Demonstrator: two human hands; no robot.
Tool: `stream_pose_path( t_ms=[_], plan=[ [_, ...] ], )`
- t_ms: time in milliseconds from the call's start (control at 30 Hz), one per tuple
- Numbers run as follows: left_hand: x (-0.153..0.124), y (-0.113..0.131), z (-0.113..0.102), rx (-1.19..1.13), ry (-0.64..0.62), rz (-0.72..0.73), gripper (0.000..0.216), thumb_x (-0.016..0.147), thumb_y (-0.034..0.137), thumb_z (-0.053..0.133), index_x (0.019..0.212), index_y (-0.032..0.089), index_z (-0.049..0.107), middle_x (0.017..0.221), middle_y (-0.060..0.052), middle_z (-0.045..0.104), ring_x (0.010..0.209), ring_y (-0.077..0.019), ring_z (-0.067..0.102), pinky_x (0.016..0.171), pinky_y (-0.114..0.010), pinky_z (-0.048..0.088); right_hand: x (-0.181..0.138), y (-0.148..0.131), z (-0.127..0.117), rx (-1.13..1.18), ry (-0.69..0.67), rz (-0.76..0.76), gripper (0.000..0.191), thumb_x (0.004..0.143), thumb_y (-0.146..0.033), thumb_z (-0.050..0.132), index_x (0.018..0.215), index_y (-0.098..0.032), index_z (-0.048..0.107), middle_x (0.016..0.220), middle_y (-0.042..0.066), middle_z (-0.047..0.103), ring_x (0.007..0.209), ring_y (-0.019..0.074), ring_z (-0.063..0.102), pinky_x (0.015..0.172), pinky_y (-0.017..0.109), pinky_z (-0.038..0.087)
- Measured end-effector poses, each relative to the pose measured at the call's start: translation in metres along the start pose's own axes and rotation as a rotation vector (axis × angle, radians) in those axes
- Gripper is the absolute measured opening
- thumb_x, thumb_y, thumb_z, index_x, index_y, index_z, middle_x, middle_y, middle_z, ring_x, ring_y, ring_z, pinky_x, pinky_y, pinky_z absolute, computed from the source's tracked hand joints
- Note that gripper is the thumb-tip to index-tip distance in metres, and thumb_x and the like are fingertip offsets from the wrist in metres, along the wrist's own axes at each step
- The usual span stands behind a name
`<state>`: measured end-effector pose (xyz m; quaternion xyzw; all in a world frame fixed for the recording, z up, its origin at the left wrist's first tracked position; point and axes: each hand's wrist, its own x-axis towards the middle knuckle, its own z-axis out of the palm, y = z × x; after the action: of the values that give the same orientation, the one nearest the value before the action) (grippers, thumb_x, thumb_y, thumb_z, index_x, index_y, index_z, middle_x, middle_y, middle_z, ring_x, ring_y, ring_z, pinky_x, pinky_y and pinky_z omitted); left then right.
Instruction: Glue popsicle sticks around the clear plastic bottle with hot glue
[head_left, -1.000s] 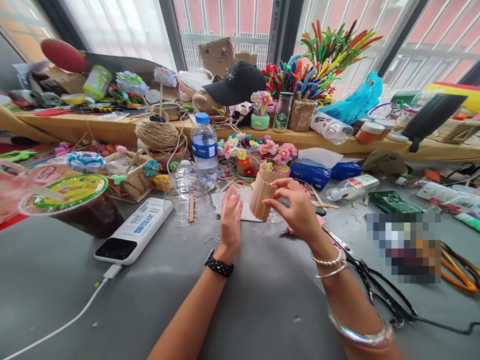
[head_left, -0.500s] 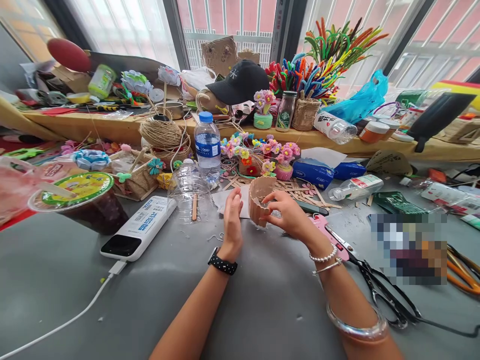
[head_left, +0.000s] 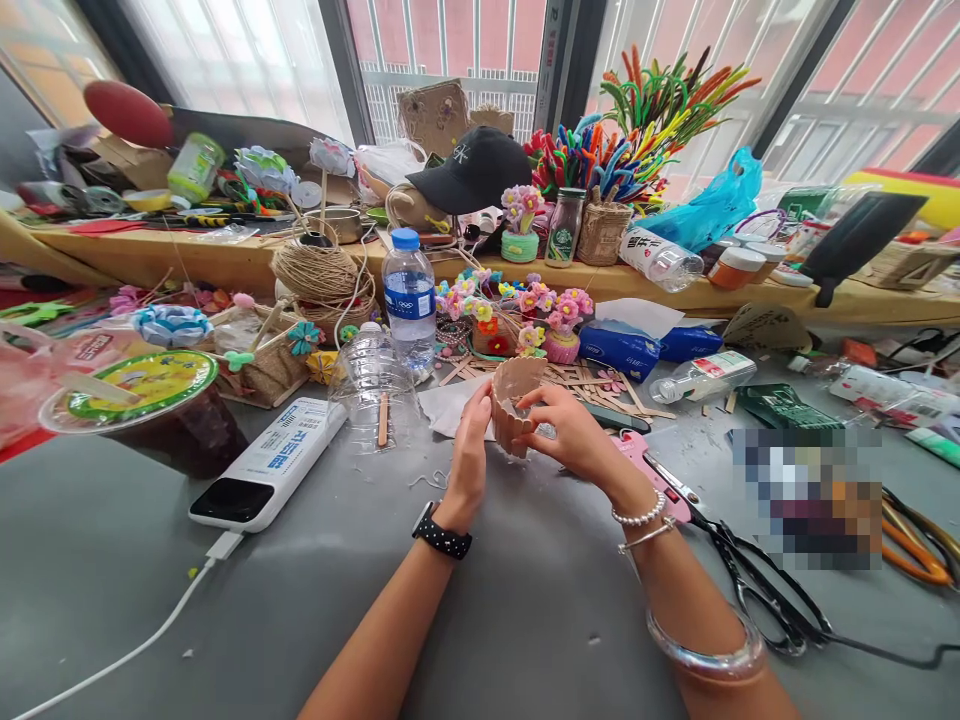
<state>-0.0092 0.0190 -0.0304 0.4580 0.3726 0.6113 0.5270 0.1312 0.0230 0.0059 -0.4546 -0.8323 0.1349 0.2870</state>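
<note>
A small round cup made of wooden craft sticks [head_left: 513, 400] stands on the grey table, open side up. My left hand [head_left: 470, 455] presses against its left side with fingers together. On the cup's right rim and wall my right hand [head_left: 571, 433] pinches with curled fingers. A black watch sits on my left wrist, bead and metal bracelets on my right.
A cut clear plastic bottle [head_left: 373, 380] with a stick, a water bottle [head_left: 409, 296], a white power bank [head_left: 268, 464], twine [head_left: 315, 270], a pink cutter [head_left: 651, 468], black scissors [head_left: 765, 590], loose sticks [head_left: 592, 385] and small flower pots [head_left: 559, 325] crowd the table.
The stick cup was held up sideways by my right hand; it now stands on the table, and my left hand has closed in against its side.
</note>
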Motion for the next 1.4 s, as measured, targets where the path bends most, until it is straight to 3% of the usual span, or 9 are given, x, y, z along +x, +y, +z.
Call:
stream_pose_path(
  t_ms=[300,467,567,633,733,867,967,1133,1400],
  plan=[
    [0.0,0.003,-0.001,0.194,0.066,0.17,0.04,0.083,0.04,0.04,0.116,0.019,0.047,0.126,-0.008,0.045,0.12,-0.0222,0.037,0.098,-0.036,0.031,0.0,-0.003,-0.011,0.046,0.016,-0.025,0.012,0.073,-0.021,0.06,0.063,-0.016,0.064,0.095,0.007,0.06,0.093,0.0179,0.052,0.086,0.035,0.04],
    [0.0,0.004,-0.003,0.328,0.181,0.35,0.028,0.084,0.035,0.038,0.103,0.019,0.051,0.12,-0.008,0.045,0.115,-0.0208,0.04,0.089,-0.034,0.039,-0.004,-0.008,-0.036,0.173,0.163,0.024,0.014,0.075,-0.029,0.058,0.07,-0.018,0.066,0.085,0.005,0.061,0.085,0.0155,0.054,0.08,0.031,0.042],
    [-0.002,0.007,-0.001,0.342,0.25,0.388,0.024,0.083,0.035,0.039,0.095,0.018,0.052,0.104,-0.007,0.05,0.102,-0.0184,0.048,0.074,-0.028,0.045,-0.01,-0.008,-0.05,0.304,0.294,0.147,0.02,0.074,-0.035,0.057,0.073,-0.017,0.067,0.072,0.003,0.061,0.068,0.0128,0.055,0.062,0.026,0.044],
    [-0.004,0.012,0.002,0.282,0.235,0.354,0.022,0.083,0.035,0.04,0.086,0.017,0.053,0.085,-0.004,0.054,0.079,-0.014,0.054,0.061,-0.023,0.045,-0.017,-0.008,-0.053,0.402,0.364,0.235,0.023,0.075,-0.037,0.055,0.079,-0.017,0.066,0.074,0.003,0.063,0.059,0.011,0.053,0.054,0.024,0.043],
    [-0.011,0.02,0.007,0.198,-0.014,0.22,0.036,0.085,0.039,0.034,0.07,0.015,0.055,0.054,0.001,0.052,0.049,-0.0094,0.049,0.046,-0.02,0.039,-0.035,-0.008,-0.045,0.409,0.532,0.29,0.022,0.077,-0.033,0.054,0.089,-0.018,0.064,0.086,0.004,0.065,0.066,0.0122,0.057,0.059,0.025,0.046],
    [-0.017,0.023,0.014,0.249,-0.456,-0.101,0.045,0.082,0.046,0.039,0.065,0.011,0.061,0.054,-0.005,0.061,0.05,-0.0121,0.057,0.049,-0.022,0.044,-0.068,-0.01,-0.021,0.136,0.636,0.244,0.021,0.078,-0.023,0.051,0.097,-0.02,0.061,0.093,0.005,0.063,0.088,0.0172,0.056,0.079,0.033,0.044],
    [-0.019,0.018,0.02,0.234,-0.628,-0.345,0.047,0.077,0.052,0.043,0.076,0.009,0.063,0.065,-0.009,0.066,0.058,-0.0152,0.062,0.057,-0.025,0.049,-0.087,-0.012,-0.008,-0.043,0.654,0.113,0.029,0.078,-0.012,0.05,0.104,-0.019,0.057,0.092,0.006,0.062,0.087,0.0172,0.056,0.081,0.035,0.043],
    [-0.02,0.011,0.024,0.096,-0.648,-0.422,0.048,0.075,0.053,0.046,0.082,0.009,0.063,0.07,-0.007,0.066,0.062,-0.0148,0.062,0.064,-0.026,0.05,-0.094,-0.014,0.002,-0.136,0.505,-0.172,0.047,0.074,-0.002,0.05,0.117,-0.021,0.049,0.091,0.007,0.06,0.087,0.0173,0.055,0.077,0.033,0.046],
    [-0.017,0.014,0.022,0.14,-0.477,-0.362,0.036,0.074,0.043,0.053,0.074,0.01,0.066,0.073,-0.006,0.067,0.066,-0.014,0.06,0.066,-0.024,0.048,-0.089,-0.012,0.01,-0.127,0.246,-0.246,0.047,0.075,-0.009,0.048,0.12,-0.022,0.044,0.095,0.006,0.06,0.09,0.0185,0.055,0.078,0.035,0.046]
  ],
)
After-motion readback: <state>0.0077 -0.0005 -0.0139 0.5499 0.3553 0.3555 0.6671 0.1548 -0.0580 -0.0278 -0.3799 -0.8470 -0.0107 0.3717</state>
